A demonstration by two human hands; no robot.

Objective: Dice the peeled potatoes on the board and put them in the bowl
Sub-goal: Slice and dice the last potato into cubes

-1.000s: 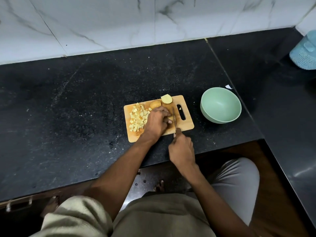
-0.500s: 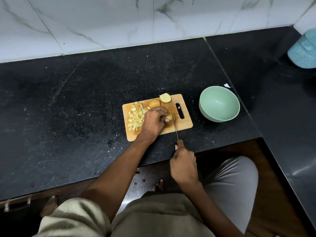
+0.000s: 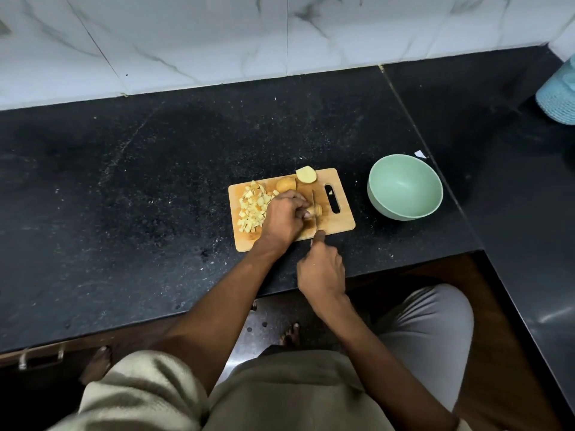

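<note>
Lighting: moderate, soft, from overhead; the white marble-veined wall tiles (image 3: 217,42) read brightest; the black speckled stone countertop (image 3: 124,197) stays dark, with a faint sheen at left and a pale glare streak at lower right; shadows: soft and short, one beside the pale green round bowl (image 3: 404,186), deep shade under the counter edge; focus: centre fairly sharp, the small light wooden cutting board (image 3: 342,222) legible; edges: wide-angle bending of tile joints and counter line; the beige cloth sleeve (image 3: 130,396) at bottom soft and blurred.
</note>
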